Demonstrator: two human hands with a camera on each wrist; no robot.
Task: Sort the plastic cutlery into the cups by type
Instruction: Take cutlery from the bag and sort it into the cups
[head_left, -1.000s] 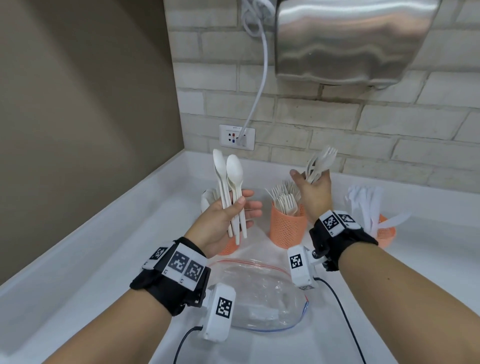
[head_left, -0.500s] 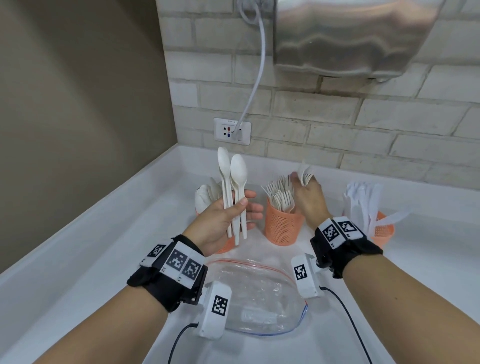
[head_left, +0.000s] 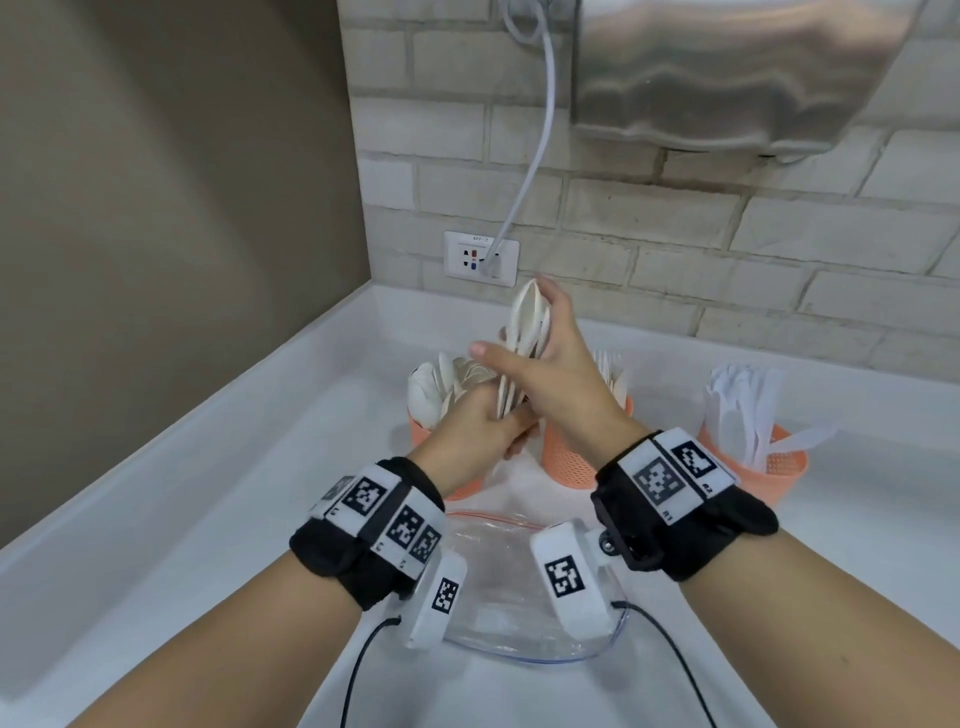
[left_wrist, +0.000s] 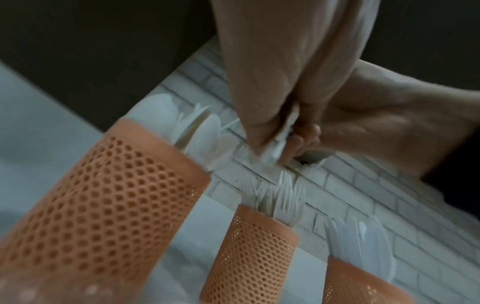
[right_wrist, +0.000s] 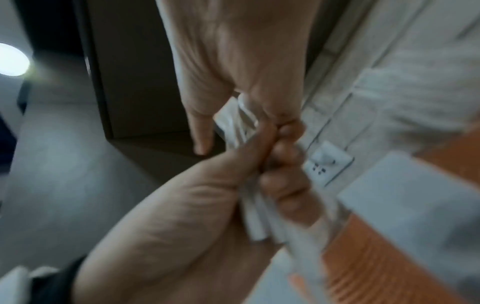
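Both hands meet on one bunch of white plastic spoons, held upright above the cups. My left hand grips the handles at their lower end; its fingers are curled round them. My right hand is wrapped round the bunch higher up, near the bowls, with the thumb sticking out to the left. Three orange mesh cups stand behind the hands: the left cup holds spoons, the middle cup holds forks, and the right cup holds knives.
A clear zip bag lies on the white counter between my wrists. A brick wall with a socket and a cable runs behind the cups, a steel dryer hangs above, and a brown wall closes the left side.
My right hand has left the forks in the middle cup, moved left and taken hold of the spoons. My left hand now holds them by the handle ends.
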